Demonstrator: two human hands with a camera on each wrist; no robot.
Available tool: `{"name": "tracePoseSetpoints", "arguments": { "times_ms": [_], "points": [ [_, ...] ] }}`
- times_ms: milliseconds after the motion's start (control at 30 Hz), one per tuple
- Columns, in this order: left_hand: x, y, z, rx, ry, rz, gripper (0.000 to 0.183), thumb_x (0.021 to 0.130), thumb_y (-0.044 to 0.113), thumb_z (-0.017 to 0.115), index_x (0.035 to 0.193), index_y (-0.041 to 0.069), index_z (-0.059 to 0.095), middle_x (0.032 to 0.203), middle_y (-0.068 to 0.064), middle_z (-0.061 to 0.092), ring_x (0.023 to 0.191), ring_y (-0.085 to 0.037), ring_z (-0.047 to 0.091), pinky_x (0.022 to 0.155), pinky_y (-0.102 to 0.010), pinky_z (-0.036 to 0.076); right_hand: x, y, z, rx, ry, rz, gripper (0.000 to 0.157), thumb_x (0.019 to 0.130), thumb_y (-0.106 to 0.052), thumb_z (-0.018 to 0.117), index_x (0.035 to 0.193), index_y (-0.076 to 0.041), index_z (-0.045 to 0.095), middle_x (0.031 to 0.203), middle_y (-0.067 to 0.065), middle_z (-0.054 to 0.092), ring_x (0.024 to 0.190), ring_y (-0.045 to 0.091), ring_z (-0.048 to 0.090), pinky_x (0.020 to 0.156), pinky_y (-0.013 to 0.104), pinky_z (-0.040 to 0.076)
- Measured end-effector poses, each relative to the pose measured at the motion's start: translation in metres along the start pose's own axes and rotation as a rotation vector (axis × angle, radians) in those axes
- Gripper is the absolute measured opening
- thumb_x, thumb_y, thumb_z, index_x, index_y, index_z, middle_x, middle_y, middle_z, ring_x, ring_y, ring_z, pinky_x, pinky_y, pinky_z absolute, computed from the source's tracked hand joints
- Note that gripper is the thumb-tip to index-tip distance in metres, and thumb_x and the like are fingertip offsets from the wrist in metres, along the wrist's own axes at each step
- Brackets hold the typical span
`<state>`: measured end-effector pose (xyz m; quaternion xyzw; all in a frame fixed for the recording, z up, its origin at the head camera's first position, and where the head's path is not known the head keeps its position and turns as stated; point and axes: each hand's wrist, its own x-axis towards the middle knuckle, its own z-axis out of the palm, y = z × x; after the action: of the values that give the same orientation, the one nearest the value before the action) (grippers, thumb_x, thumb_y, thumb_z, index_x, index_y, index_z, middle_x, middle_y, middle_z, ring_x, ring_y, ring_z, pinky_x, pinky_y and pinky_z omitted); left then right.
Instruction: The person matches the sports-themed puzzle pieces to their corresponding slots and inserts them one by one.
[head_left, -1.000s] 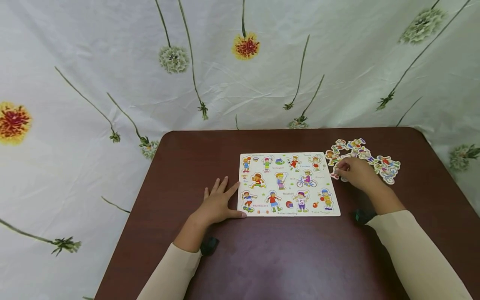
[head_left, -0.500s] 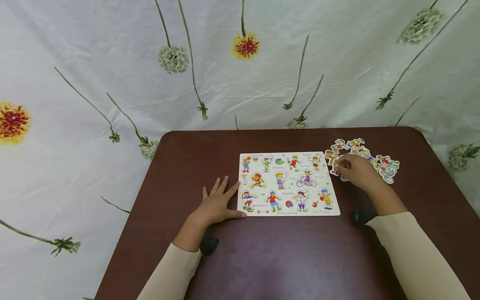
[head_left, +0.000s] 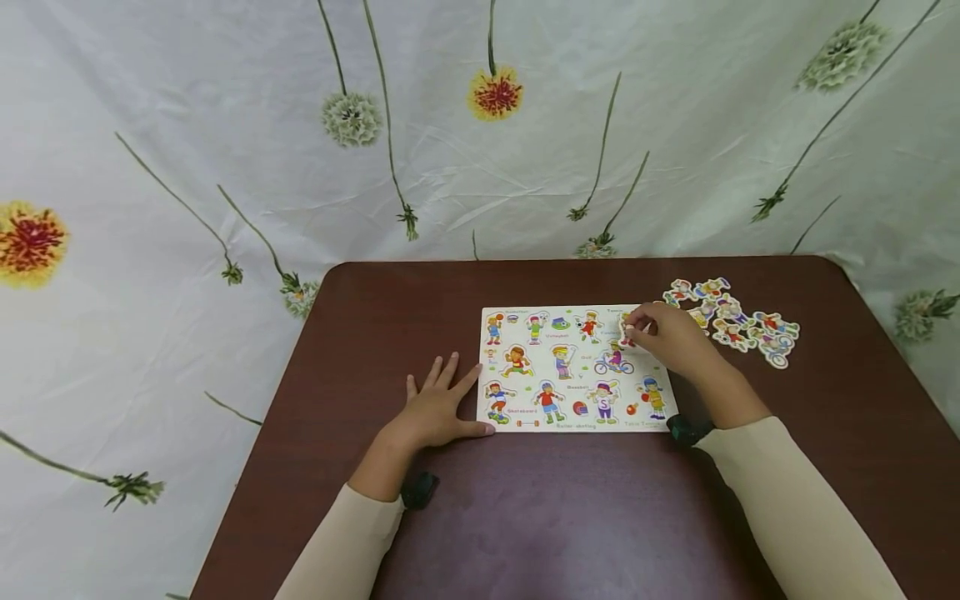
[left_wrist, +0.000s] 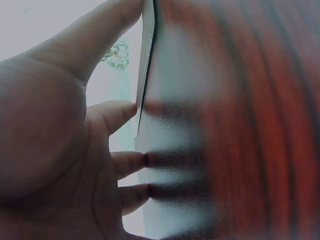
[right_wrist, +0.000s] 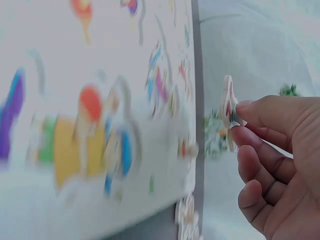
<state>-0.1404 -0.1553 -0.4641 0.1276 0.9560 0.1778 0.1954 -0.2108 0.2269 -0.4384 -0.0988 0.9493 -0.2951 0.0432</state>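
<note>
A white puzzle board printed with children playing sports lies flat on the table. My left hand is spread on the table at its left side, thumb and index fingertip right at the board's edge. In the left wrist view, the left thumb reaches the board's thin edge. My right hand pinches a small cut-out puzzle piece between thumb and fingers. That piece is over the board's upper right corner, seen nearly edge-on in the right wrist view; its picture is mostly hidden.
A loose cluster of several cut-out puzzle pieces lies right of the board. The dark red-brown table ends at a back edge in front of a flowered white cloth. Each wrist carries a small black camera.
My right hand has moved left from the cluster to over the board's upper right corner, carrying a puzzle piece from there. The left hand and the board have stayed in place.
</note>
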Motion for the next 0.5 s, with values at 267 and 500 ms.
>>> {"name": "tracePoseSetpoints", "arguments": {
  "times_ms": [267, 500],
  "points": [
    [0.001, -0.001, 0.000, -0.006, -0.007, -0.006, 0.102, 0.081, 0.066, 0.074, 0.162, 0.033, 0.022, 0.172, -0.011, 0.001, 0.159, -0.037, -0.005, 0.116, -0.077, -0.003, 0.014, -0.029, 0.018, 0.022, -0.015, -0.060, 0.018, 0.100, -0.018, 0.065, 0.110, -0.005, 0.070, 0.100, 0.012, 0.066, 0.083, 0.024, 0.057, 0.070, 0.033, 0.045],
    [0.001, -0.002, 0.000, -0.008, -0.007, -0.003, 0.102, 0.081, 0.066, 0.073, 0.162, 0.034, 0.021, 0.172, -0.011, 0.001, 0.159, -0.036, -0.005, 0.117, -0.076, -0.004, 0.028, -0.055, 0.036, 0.051, -0.034, -0.085, 0.015, 0.098, -0.017, 0.067, 0.109, -0.008, 0.069, 0.101, 0.009, 0.065, 0.086, 0.023, 0.057, 0.073, 0.034, 0.046]
  ]
}}
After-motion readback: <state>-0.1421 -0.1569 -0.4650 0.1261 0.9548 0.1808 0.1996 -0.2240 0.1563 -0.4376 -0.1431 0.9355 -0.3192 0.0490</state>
